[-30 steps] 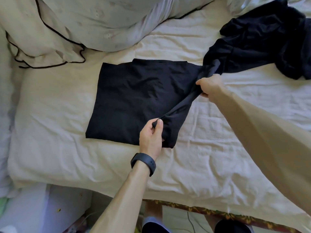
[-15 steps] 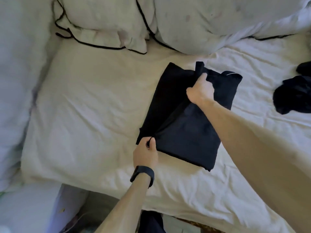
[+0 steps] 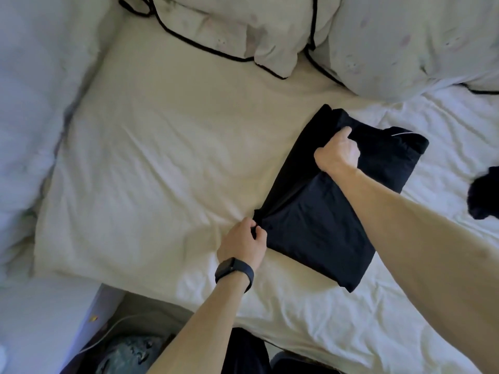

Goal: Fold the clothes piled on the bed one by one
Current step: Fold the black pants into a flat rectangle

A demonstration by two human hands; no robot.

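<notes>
Bed [image 3: 162,163] in cream cotton, soft and creased, bare across its left half; white pillows [image 3: 243,31] with black piping along the head edge. Near the foot edge, left hand [image 3: 244,242], black band [image 3: 234,271] on the wrist, fingers curled and pinching the near left corner of the black garment [image 3: 324,233]. Garment lying right of the bed's middle, folded to a long rectangle set at a slant, far end toward the pillows, near end toward the foot edge. Thin matte knit by the look; probably light, limp, with no stiffness of its own. Likely to sag and lose its fold if lifted by one point, so best taken at corners or along a folded edge, both ends at once. Not slippery on the cotton, judging by the creases bunched beside the pinched corner. Right hand [image 3: 337,155] closed in a fist round a gathered ridge of cloth at the far end, thumb laid along it. Thin pale line [image 3: 402,134] just beyond, perhaps a label. At the bed's right edge, well apart, a dark crumpled heap [image 3: 483,195], seemingly not yet folded.
</notes>
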